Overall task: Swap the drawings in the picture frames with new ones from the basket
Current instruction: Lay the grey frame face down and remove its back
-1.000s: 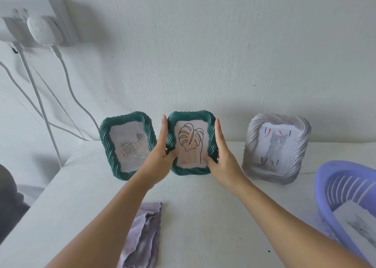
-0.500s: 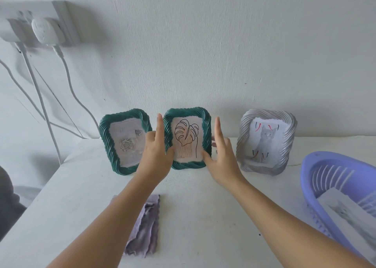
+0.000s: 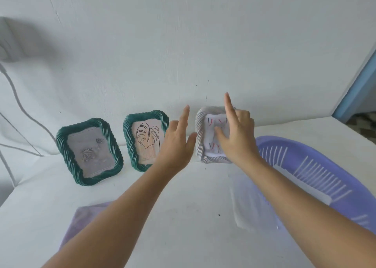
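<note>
Three picture frames stand on the white table against the wall. A green frame [image 3: 89, 153] with a rose drawing is on the left, and a green frame [image 3: 142, 139] with a leaf drawing is in the middle. The silver frame [image 3: 201, 137] with the cat drawing is on the right. My right hand [image 3: 236, 137] is over the silver frame's front with the index finger raised, hiding most of the drawing. My left hand [image 3: 177, 145] hovers open between the leaf frame and the silver frame. The purple basket [image 3: 329, 166] with paper sheets [image 3: 301, 188] inside sits at the right.
A lilac cloth [image 3: 81, 223] lies at the near left of the table. White cables [image 3: 18, 105] hang down the wall on the left. A blue door frame [image 3: 354, 80] rises at the far right. The table's right edge runs behind the basket.
Both hands have let go of the leaf frame and moved right to the silver frame. The view has swung right, bringing more of the basket into sight.
</note>
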